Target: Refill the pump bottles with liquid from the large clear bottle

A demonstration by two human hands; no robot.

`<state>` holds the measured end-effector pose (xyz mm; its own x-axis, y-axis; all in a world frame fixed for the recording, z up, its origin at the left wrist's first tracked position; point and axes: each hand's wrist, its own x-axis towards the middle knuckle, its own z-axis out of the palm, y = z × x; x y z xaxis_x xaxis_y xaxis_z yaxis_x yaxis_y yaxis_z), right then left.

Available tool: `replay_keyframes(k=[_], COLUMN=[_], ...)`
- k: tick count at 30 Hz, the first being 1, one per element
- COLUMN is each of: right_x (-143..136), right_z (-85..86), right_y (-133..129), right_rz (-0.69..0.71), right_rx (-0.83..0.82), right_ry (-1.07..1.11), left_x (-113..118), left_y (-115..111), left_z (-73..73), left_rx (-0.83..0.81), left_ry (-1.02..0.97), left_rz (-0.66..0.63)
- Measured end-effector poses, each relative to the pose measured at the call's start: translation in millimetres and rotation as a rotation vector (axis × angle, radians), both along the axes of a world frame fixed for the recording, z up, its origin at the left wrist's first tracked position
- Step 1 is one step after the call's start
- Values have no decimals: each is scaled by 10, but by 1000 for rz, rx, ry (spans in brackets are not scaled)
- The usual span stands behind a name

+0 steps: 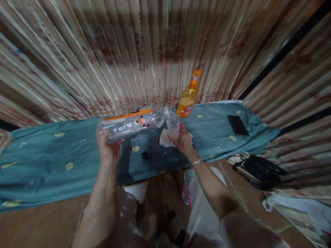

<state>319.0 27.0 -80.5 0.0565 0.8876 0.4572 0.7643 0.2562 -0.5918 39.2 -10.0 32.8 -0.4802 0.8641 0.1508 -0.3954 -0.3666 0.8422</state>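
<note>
My left hand [108, 146] is closed round the base end of a clear plastic bottle [126, 128]. The bottle lies nearly level in the air, its neck pointing right. At that neck is a clear plastic cup [173, 124], and my right hand [184, 139] grips it from the right side. The neck and the cup's rim overlap in view; I cannot tell whether they touch. Below the cup lies a crumpled whitish cloth or tissue [165, 139]. A small black cap [144, 155] rests on the blue-green cloth, nearer to me.
A yellow-orange pump bottle [188, 100] stands behind the cup. Partly hidden behind the clear bottle is an orange and white pack [139, 112]. A black phone [238, 125] lies on the cloth-covered bench [85, 151] at right. On the floor is a black bag [261, 168]; curtains hang behind.
</note>
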Motion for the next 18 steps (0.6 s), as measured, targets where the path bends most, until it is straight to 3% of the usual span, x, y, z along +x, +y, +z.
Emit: replay_keyframes(k=[18], right_x=[-25], right_z=[-19], right_y=[4], right_rz=[22], right_rx=[7], right_ry=[11], left_x=[-18], left_y=[39], left_z=[24], left_rx=[46], left_ry=[17], left_rz=[-10])
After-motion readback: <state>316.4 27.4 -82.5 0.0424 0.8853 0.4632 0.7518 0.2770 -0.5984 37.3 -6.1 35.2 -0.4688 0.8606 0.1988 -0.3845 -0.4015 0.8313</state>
